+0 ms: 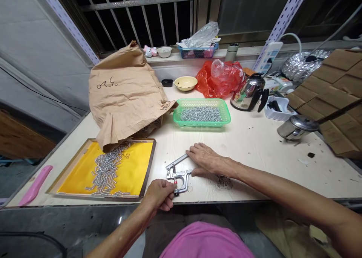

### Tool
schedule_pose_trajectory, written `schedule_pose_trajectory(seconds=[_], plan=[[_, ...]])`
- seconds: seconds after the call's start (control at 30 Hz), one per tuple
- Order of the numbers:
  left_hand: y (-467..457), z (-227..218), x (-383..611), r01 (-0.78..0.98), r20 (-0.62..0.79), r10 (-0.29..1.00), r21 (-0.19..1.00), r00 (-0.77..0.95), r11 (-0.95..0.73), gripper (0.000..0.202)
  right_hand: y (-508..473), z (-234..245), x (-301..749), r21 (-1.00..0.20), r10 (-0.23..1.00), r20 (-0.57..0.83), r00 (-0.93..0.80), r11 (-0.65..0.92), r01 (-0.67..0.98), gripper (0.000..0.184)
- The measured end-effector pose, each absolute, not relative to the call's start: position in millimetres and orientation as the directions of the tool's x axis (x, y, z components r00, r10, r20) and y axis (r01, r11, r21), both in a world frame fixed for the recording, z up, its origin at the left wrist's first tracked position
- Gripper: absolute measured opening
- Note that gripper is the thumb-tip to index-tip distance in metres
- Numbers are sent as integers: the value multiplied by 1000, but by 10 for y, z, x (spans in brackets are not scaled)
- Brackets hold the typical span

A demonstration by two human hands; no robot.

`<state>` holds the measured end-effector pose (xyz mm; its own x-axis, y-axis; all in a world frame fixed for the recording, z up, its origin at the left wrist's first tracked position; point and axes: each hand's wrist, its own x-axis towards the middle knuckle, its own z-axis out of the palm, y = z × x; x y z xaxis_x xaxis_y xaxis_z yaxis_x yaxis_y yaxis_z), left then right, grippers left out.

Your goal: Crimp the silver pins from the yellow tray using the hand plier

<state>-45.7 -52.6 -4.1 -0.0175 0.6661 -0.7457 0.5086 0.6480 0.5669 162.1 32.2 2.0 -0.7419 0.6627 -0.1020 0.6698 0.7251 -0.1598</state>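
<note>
Big counter (254, 145) here: a paper sack (124, 92) spills little metal pins (106, 171) onto a yellow tray (149, 164), and a green basket (226, 116) behind holds another pile of them. At the front edge sit steel pliers (181, 175), stiff and probably hefty, best grabbed by the long handles. The right hand (206, 160) lies flat and open on the upper handle, while the left hand (160, 194) is pinched shut at the nose.

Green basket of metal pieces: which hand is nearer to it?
Right. The right hand grips the pliers just this side of the green basket; the left hand pinches at the pliers' head farther off, by the near edge of the table.
</note>
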Motion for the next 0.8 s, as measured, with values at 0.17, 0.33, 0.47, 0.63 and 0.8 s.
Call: schedule_pose_trajectory(seconds=[0.17, 0.33, 0.47, 0.63, 0.8], plan=[[-538, 28, -376, 889, -173, 981, 458, 82, 7, 22, 229, 13, 1632, -175, 680, -76, -729, 711, 681, 40], [-281, -128, -185, 860, 55, 909, 306, 412, -409, 49, 155, -72, 1634, -205, 709, -33, -704, 684, 700, 48], [-136, -177, -146, 818, -35, 851, 297, 524, -492, 55, 92, -31, 1673, -249, 720, -44, -693, 664, 705, 62], [-158, -74, -61, 871, -139, 866, 189, 480, -453, 52, 87, 64, 1667, -209, 747, -147, -649, 617, 758, 45], [-180, -57, 35, 919, -189, 900, 112, 392, -377, 28, 126, -62, 1601, -180, 723, -115, -681, 659, 730, 12]])
